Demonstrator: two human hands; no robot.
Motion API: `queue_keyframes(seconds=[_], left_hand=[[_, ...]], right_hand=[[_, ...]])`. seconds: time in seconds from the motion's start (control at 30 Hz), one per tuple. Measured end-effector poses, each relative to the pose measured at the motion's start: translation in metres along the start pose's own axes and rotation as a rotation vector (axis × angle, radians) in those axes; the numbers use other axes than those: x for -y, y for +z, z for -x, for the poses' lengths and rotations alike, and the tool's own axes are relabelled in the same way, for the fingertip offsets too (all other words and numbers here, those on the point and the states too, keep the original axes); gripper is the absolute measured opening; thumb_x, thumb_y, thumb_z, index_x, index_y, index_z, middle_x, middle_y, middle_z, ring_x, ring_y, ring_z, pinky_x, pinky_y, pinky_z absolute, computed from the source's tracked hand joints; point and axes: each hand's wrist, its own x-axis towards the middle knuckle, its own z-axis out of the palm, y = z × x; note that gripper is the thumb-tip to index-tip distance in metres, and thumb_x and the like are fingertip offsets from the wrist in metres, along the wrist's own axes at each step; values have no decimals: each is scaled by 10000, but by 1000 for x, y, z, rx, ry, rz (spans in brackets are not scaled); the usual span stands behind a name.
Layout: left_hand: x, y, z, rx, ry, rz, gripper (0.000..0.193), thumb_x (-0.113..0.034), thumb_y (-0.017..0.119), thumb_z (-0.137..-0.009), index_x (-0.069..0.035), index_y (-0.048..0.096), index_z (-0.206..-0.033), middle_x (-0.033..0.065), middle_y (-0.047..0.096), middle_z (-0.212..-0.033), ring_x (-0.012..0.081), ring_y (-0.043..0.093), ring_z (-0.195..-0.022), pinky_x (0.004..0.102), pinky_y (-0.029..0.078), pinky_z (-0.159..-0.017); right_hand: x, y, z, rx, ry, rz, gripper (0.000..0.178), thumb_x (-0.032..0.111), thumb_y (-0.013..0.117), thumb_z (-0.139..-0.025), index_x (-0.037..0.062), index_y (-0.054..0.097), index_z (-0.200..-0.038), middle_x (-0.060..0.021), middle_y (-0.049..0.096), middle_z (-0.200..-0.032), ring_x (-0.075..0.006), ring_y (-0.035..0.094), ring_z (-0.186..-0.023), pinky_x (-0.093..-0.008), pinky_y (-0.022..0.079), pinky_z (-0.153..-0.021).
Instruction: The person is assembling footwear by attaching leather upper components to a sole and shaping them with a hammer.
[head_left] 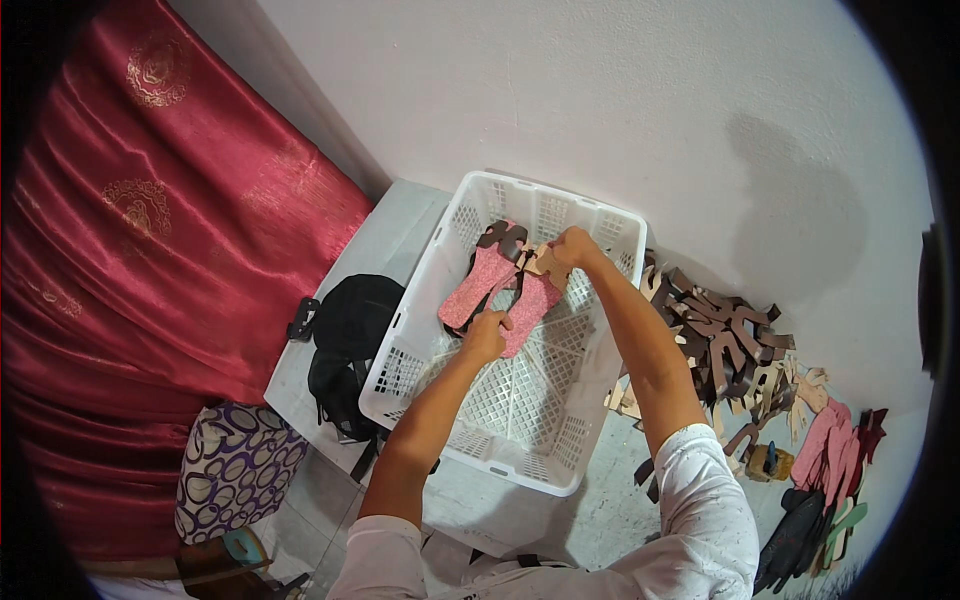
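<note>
A white plastic basket (pixel 520 455) stands on a grey slab. Inside it lie two pink sandal soles with dark brown straps, the left sandal (pixel 472 285) and the right sandal (pixel 535 300) side by side. My left hand (pixel 485 335) grips the near heel end of the right sandal. My right hand (pixel 575 245) holds its far toe end, at a beige strap piece. Both forearms reach into the basket from below.
A black bag (pixel 350 340) lies left of the basket. A pile of brown and beige sandal straps (pixel 725 345) lies to the right, with pink and dark soles (pixel 830 460) farther right. A red curtain (pixel 140 250) hangs left, above a purple-patterned cushion (pixel 235 470).
</note>
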Motion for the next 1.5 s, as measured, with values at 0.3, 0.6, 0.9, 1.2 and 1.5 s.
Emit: queue_keyframes(seconds=[0.3, 0.6, 0.9, 1.2, 1.5], left_hand=[[-11, -8, 2, 50, 3, -18, 275, 106, 602, -666, -40, 657, -892, 204, 605, -1000, 373, 595, -970, 423, 489, -840], [-26, 4, 10, -41, 121, -387, 170, -9, 620, -728, -49, 686, -880, 143, 611, -982, 320, 596, -940, 437, 499, -789], [-21, 0, 10, -16, 261, -571, 169, 8, 588, -708, -24, 681, -845, 118, 623, -924, 298, 614, -864, 414, 520, -701], [-26, -7, 6, 126, 218, -422, 241, 57, 603, -653, -4, 664, -878, 158, 614, -952, 339, 622, -883, 428, 510, -744], [-22, -7, 19, 333, 187, -534, 328, -42, 678, -659, 24, 626, -975, 140, 536, -1146, 302, 572, -1028, 424, 516, -821]], right_hand=[[-4, 4, 0, -45, 20, 70, 284, 142, 566, -674, -30, 698, -857, -268, 650, -874, -396, 650, -852, -403, 523, -780], [-23, 20, -10, 5, -93, 114, 322, 235, 635, -701, -59, 686, -822, -271, 648, -880, -414, 641, -868, -412, 529, -751], [2, 22, 4, 74, -167, 585, 328, 253, 665, -674, 11, 708, -891, -202, 684, -904, -348, 665, -865, -392, 523, -731], [-23, 19, -11, 399, 91, 357, 380, 204, 624, -698, 90, 692, -1054, -145, 666, -1089, -324, 651, -973, -431, 515, -812], [-14, 37, 4, 169, 162, 249, 376, 172, 600, -713, 92, 684, -1071, -155, 662, -1094, -336, 633, -1027, -427, 513, -828]])
